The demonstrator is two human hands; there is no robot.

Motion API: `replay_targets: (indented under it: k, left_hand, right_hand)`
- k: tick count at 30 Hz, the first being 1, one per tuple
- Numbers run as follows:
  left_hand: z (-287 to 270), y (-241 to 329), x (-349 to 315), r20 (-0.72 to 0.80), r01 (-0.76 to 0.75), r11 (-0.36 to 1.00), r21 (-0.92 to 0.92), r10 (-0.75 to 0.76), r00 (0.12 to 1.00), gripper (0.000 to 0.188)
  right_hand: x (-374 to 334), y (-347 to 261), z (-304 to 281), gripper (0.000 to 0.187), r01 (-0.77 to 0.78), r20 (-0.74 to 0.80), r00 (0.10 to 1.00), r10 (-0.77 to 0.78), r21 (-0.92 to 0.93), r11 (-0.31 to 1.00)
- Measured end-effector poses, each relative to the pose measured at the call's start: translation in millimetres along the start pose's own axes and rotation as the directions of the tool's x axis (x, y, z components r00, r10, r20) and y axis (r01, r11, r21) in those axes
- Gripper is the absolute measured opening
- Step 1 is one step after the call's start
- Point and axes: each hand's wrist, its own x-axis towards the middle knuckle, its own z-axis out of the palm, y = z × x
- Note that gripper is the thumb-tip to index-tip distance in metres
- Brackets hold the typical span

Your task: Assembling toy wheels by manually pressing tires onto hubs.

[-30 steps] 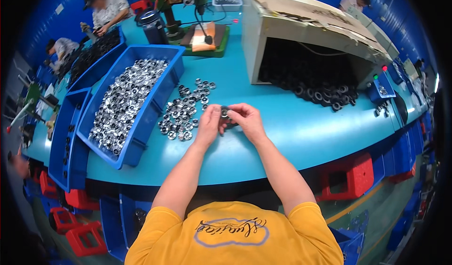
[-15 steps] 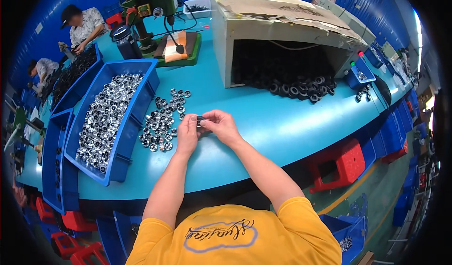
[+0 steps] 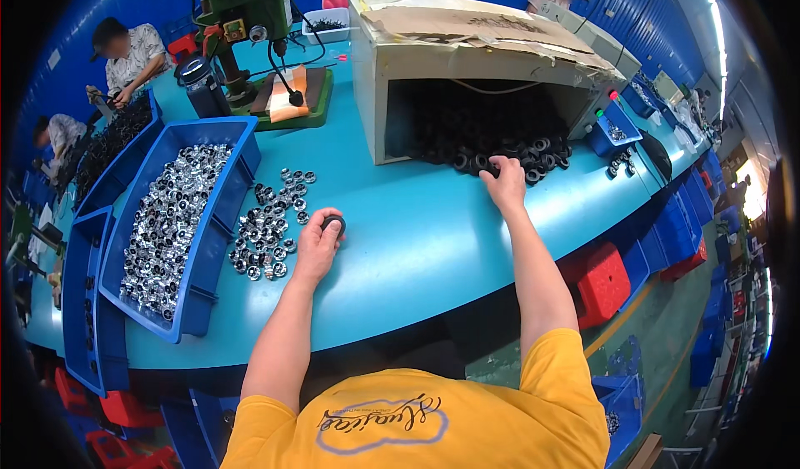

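Observation:
My left hand [image 3: 313, 250] is closed round a black ring-shaped part [image 3: 335, 222], just above the table near the loose metal parts. Out to the right, my right hand [image 3: 507, 187] is at the front edge of a heap of black rings [image 3: 537, 156]. Its thumb and fingers are bent round a dark ring there, partly hidden by the fingers. The heap spills from an open-fronted box [image 3: 379, 123] with cardboard on top. Small shiny round metal parts [image 3: 260, 234] lie loose left of my left hand.
A blue bin [image 3: 218, 244] full of the metal parts stands at the left, beside a narrower blue bin [image 3: 108, 344]. Behind is a green drill press [image 3: 250, 10] with a dark canister [image 3: 202, 85]. A small blue tray [image 3: 610, 137] sits at the right. Other people work farther off.
My hands have parted. The right has moved away to the right, to the heap of black rings; the left has stayed near the metal parts with a black ring in it.

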Motion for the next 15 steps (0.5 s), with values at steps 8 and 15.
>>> replay_targets:
  k: [8, 15]
  left_hand:
    - [-2.1, 8.1, -7.5, -0.039, -0.066, 0.988, 0.141, 0.072, 0.997, 0.041]
    - [11.2, 22.4, -17.2, -0.071, -0.048, 0.957, 0.284, 0.071, 0.995, 0.043]
  right_hand:
    - [-8.8, 20.7, 29.5, 0.028, 0.118, -0.04, 0.993, -0.113, 0.138, 0.983]
    - [-16.2, 15.4, 26.0, 0.03, 0.002, 0.046, 0.999, -0.01, 0.17, 0.985]
